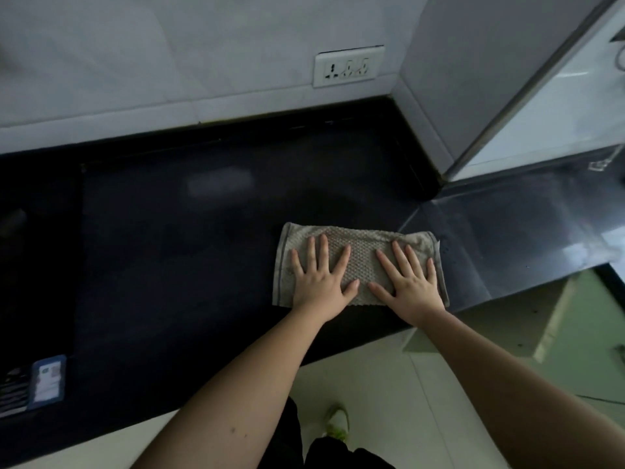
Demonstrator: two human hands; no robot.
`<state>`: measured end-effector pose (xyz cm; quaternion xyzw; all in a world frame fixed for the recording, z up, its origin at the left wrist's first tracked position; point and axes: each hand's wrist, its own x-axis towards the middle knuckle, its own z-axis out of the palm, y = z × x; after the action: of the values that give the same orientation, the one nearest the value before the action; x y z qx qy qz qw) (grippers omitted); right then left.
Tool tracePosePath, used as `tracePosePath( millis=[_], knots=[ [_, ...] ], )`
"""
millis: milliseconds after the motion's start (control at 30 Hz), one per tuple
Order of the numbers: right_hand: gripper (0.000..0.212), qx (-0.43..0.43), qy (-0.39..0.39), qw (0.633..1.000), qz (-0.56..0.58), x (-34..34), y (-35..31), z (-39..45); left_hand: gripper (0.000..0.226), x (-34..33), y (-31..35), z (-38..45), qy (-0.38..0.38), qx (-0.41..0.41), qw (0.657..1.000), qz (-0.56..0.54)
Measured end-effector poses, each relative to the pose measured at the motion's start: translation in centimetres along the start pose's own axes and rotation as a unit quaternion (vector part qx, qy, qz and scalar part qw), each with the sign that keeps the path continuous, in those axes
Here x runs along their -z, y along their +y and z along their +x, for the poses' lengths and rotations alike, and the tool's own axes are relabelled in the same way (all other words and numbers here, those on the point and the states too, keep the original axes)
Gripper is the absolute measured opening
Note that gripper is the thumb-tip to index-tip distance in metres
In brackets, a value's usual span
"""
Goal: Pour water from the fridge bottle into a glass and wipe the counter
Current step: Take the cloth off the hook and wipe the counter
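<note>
no bottle or glass can be made out on the dim black counter [176,252], where the left hand [319,282] and right hand [411,286] press flat, fingers spread, on a grey cloth [360,262] near its front right edge, below a white tiled wall [169,62] with a socket [348,66].

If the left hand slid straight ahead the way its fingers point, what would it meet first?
The left hand lies flat on the cloth, fingers toward the back wall. Past the cloth's far edge only bare dark counter shows, then the tiled wall below the socket, probably.
</note>
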<state>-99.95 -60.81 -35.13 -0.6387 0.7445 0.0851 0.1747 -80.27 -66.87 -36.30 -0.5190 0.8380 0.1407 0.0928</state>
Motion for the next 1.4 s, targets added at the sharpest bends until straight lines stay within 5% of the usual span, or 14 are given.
tracePosePath(
  millis=[533,1033,1400],
  knots=[
    [0.079,-0.002,-0.041,0.999,0.011,-0.3,-2.8,-0.8,0.070,-0.7,-2.8,-3.4,0.017,-0.022,0.999,0.018],
    [0.080,0.206,-0.048,0.975,-0.064,-1.0,-22.4,3.9,0.067,-1.4,-20.3,-13.1,0.042,0.176,0.982,-0.044],
    [0.081,0.306,-0.057,0.944,-0.105,-2.8,-30.0,1.8,0.066,-3.7,-23.0,-20.9,0.048,0.293,0.952,-0.079]
  ],
)
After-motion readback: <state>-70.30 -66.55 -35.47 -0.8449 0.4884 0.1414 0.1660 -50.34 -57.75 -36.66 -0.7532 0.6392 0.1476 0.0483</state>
